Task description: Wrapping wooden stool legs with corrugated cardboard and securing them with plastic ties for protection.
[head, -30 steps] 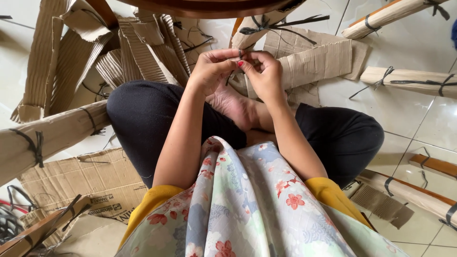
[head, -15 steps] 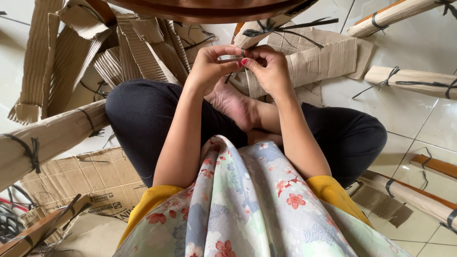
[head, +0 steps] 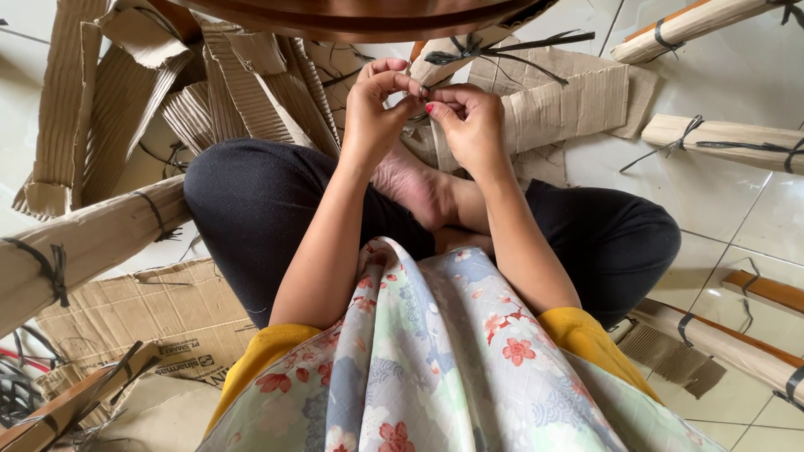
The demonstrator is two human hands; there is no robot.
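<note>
I sit cross-legged on a tiled floor. My left hand [head: 374, 109] and my right hand [head: 469, 121] meet in front of me, just under a brown wooden piece [head: 360, 17]. Both hands pinch something small and dark between their fingertips, likely a thin black strap; it is too small to tell for sure. A black strap end [head: 502, 48] sticks out from a cardboard-wrapped piece just beyond my fingers. My bare foot [head: 414, 184] lies below the hands.
Torn corrugated cardboard [head: 167, 92] is heaped at the left and behind the hands. Cardboard-wrapped wooden legs bound with black straps lie at the left [head: 84, 238], top right [head: 695, 25], right [head: 729, 138] and lower right [head: 737, 347]. A flat cardboard box [head: 142, 314] lies at lower left.
My hands stay together at the same spot, with small finger movements. The view has shifted slightly.
</note>
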